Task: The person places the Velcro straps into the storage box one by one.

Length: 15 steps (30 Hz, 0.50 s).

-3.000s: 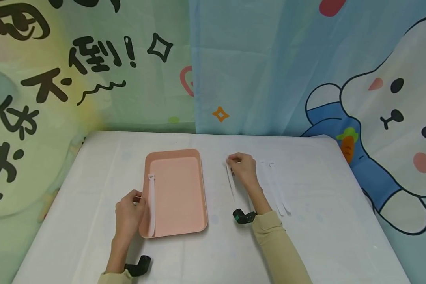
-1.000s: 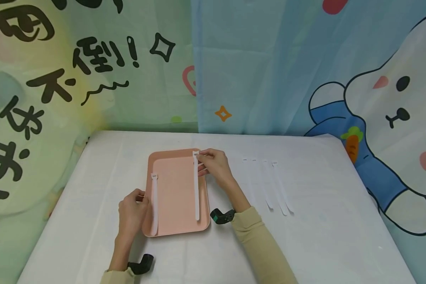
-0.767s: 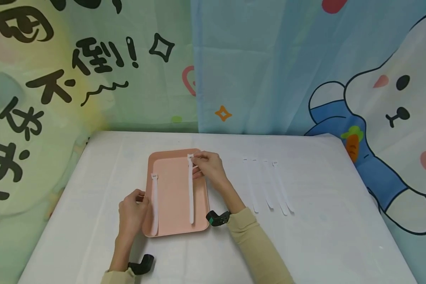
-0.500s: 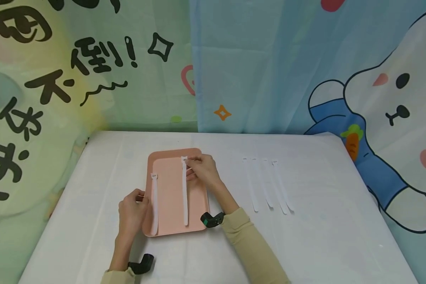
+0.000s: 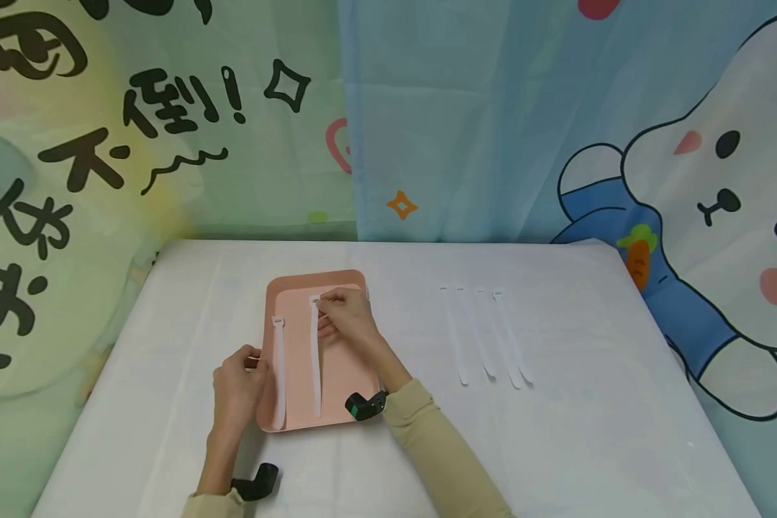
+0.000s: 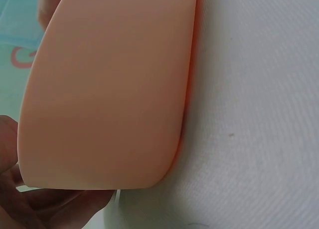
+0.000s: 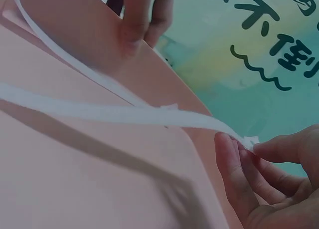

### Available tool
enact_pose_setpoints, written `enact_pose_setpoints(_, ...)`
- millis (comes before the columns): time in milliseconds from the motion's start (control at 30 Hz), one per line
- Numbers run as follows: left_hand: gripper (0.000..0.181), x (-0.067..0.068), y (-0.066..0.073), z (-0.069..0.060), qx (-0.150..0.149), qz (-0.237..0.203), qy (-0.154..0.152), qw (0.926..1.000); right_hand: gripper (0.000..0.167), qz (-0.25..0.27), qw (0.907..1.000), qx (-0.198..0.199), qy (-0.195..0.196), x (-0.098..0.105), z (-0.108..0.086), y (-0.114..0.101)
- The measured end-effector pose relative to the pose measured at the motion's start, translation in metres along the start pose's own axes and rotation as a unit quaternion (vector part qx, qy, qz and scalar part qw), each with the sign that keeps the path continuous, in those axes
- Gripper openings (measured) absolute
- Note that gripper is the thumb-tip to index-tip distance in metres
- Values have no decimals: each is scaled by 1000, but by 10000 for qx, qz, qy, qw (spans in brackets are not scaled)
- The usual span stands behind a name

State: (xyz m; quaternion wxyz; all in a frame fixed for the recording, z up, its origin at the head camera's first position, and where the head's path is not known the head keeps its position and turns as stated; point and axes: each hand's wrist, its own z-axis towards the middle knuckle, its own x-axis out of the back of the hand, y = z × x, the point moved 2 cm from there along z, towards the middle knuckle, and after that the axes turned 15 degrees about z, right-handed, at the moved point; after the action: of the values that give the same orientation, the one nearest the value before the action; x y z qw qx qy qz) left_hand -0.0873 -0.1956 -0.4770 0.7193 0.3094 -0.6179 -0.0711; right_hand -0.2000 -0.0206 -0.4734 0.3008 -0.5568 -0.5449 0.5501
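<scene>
A pink tray (image 5: 346, 367) lies on the white table. My left hand (image 5: 238, 388) grips the tray's left edge; in the left wrist view fingers (image 6: 75, 206) curl round the tray wall (image 6: 109, 99). One white strap (image 5: 280, 374) lies along the tray's left side. My right hand (image 5: 350, 315) pinches the top end of a second white strap (image 5: 316, 360) over the tray. In the right wrist view my right hand (image 7: 274, 179) pinches the end of that strap (image 7: 124, 114), which casts a shadow on the tray; the other strap (image 7: 75, 62) lies behind it.
Several white straps (image 5: 508, 342) lie side by side on the table (image 5: 589, 432) to the right of the tray. Behind the table hangs a printed curtain (image 5: 460, 144). Black devices (image 5: 365, 406) are worn on both wrists.
My right hand has gone from the row of straps to the tray, carrying one strap, and has moved left over the tray. My left hand has stayed at the tray's left edge.
</scene>
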Motion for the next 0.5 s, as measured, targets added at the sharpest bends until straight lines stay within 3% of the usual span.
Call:
enact_pose_setpoints(233, 12, -1, 0, 0, 18, 0, -1, 10000, 18, -429, 9990, -93, 25, -12, 0, 8)
enact_pose_setpoints(500, 12, -1, -1, 0, 15, -10, 8, 10000, 15, -288, 9989, -358, 48, -18, 4, 17)
